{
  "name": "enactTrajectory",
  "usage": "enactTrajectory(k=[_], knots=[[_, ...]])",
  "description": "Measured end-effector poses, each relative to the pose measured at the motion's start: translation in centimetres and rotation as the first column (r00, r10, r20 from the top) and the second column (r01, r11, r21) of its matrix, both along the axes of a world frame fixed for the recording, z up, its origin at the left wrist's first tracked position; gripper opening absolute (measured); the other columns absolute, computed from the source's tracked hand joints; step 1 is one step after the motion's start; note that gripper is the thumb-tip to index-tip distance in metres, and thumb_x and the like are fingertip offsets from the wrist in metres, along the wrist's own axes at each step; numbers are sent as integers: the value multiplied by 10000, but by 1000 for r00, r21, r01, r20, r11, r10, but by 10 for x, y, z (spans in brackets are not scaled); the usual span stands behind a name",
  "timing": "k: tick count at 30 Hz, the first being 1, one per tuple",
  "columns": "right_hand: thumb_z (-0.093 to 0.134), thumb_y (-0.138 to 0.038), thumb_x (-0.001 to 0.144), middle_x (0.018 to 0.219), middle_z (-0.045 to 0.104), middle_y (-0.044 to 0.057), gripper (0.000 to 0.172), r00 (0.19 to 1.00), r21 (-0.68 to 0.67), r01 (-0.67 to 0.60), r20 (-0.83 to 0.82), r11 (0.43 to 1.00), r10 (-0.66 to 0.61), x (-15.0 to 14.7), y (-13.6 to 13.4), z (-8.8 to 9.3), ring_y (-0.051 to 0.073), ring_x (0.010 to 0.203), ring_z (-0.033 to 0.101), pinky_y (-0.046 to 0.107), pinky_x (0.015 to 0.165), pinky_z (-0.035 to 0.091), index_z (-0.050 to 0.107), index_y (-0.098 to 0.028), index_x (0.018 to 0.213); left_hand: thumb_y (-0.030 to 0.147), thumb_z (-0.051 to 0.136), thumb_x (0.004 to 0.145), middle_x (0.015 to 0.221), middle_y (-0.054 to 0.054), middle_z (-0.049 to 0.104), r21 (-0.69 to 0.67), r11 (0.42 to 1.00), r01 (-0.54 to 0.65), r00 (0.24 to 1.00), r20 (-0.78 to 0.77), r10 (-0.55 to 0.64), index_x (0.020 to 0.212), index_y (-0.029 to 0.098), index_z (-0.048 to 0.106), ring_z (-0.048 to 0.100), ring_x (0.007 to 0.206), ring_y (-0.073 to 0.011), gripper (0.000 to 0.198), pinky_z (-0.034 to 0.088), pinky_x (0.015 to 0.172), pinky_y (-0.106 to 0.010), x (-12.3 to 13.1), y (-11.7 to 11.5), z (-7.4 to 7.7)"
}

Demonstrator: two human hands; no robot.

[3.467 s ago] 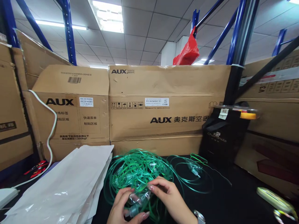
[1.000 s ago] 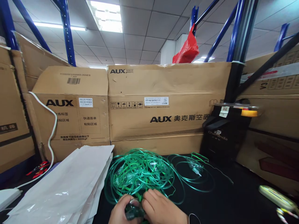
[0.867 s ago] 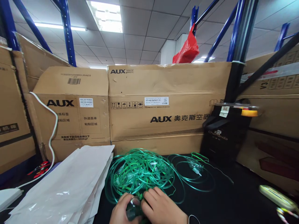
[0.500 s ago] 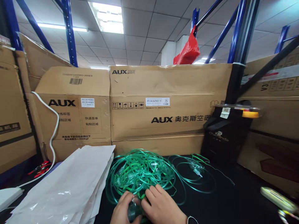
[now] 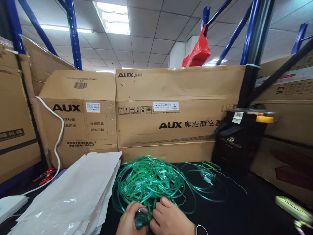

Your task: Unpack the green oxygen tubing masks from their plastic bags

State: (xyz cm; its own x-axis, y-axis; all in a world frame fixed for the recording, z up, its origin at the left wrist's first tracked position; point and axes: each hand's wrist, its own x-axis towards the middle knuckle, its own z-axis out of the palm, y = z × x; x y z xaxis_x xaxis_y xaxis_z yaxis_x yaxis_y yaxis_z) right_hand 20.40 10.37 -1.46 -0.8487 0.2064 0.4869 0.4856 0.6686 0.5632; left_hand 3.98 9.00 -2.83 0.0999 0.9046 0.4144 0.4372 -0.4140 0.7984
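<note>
L hand (image 5: pixel 130 219): thumb + fingers curled round a clear mask-type cup (image 5: pixel 141 219), no gap I can see, so gripped. Cup's low, front of the green tubing pile (image 5: pixel 149 181) on the black tabletop (image 5: pixel 234 209), betw my hands. R hand (image 5: pixel 171 218): fingers bent in tight at the cup's R side, knuckles up. Can't tell what they're pinching, if anything; back of hand blocks it.

Risks, IMO:
- Snag. Green strap (image 5: pixel 148 206) sits right behind the cup, among the loops. Pull cup w/o freeing it = poss drags the whole pile or tightens a knot.
- Slip. Cup looks smooth + thin-walled; squeeze too hard and it prob dents or pops out of L hand.
- Kink. Loops cross everywhere; a hard tug could fold a tube.
- Catch. Silver wristband (image 5: pixel 201 229) on R wrist is near loose tubing, could hook a loop.
- Spread. Side coil (image 5: pixel 193 182) on the R overlaps the pile; can't tell if linked. If so, a yank shifts both.
- White bag stack (image 5: pixel 70 192) is just L of the pile; a loop swinging that way could knock it askew.
</note>
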Motion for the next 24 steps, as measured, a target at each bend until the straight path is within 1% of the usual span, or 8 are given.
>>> enactTrajectory(k=[6,9,12,15,18,20,22,24], knots=[[505,-217,834,458,439,-27,309,999,5,-47,7,999,47,-3,2,-11,132,507,371,293,566,254,448,-187,532,221,648,544,650,-31,634,-208,978,8,963,265,49,657,172,584,584,678,-220,138,434,664,-317,-6,3,9],[476,-190,846,511,479,-19,262,999,-27,-19,-45,999,18,4,0,2,134,541,396,304,615,282,476,-181,584,297,720,512,661,-25,655,-256,965,52,890,451,72,671,168,612,586,695,-211,231,430,664,-292,-7,5,15],[435,-240,891,586,523,-12,263,991,-187,4,-131,982,-29,14,-5,20,130,593,431,319,704,308,494,-177,643,434,729,522,655,-28,674,-358,928,100,825,551,124,700,160,645,593,678,-200,337,412,609,-260,-9,6,26],[379,-327,920,609,543,-22,334,941,-511,-78,-321,856,-105,20,-10,34,110,610,459,286,730,337,493,-178,644,540,693,533,664,-41,700,-448,887,115,788,584,193,722,160,673,610,710,-215,425,397,594,-255,-11,6,37],[384,-438,895,567,537,-27,392,823,-773,-232,-479,590,-305,24,-9,42,112,618,501,228,648,378,496,-180,621,561,708,492,580,-40,693,-471,872,135,736,637,230,647,158,673,621,723,-232,433,408,680,-282,-13,4,44],[365,-489,880,514,499,-39,414,737,-830,-299,-514,471,-438,31,-1,47,109,541,495,210,564,388,491,-183,631,549,720,480,534,-36,676,-470,863,188,712,670,210,604,154,668,623,699,-228,417,408,702,-288,-12,2,47],[319,-483,890,508,488,-45,409,674,-847,-209,-487,488,-556,47,12,53,106,489,483,204,525,390,495,-187,669,520,733,484,553,-25,672,-471,844,258,692,699,178,607,152,672,623,682,-210,393,409,698,-281,-9,-1,47],[312,-424,898,592,552,-21,373,619,-827,57,-410,559,-670,71,26,58,122,573,530,205,568,400,523,-191,697,475,748,497,575,-2,657,-449,830,331,675,728,124,628,154,677,609,647,-175,354,407,684,-265,-5,-5,45]])
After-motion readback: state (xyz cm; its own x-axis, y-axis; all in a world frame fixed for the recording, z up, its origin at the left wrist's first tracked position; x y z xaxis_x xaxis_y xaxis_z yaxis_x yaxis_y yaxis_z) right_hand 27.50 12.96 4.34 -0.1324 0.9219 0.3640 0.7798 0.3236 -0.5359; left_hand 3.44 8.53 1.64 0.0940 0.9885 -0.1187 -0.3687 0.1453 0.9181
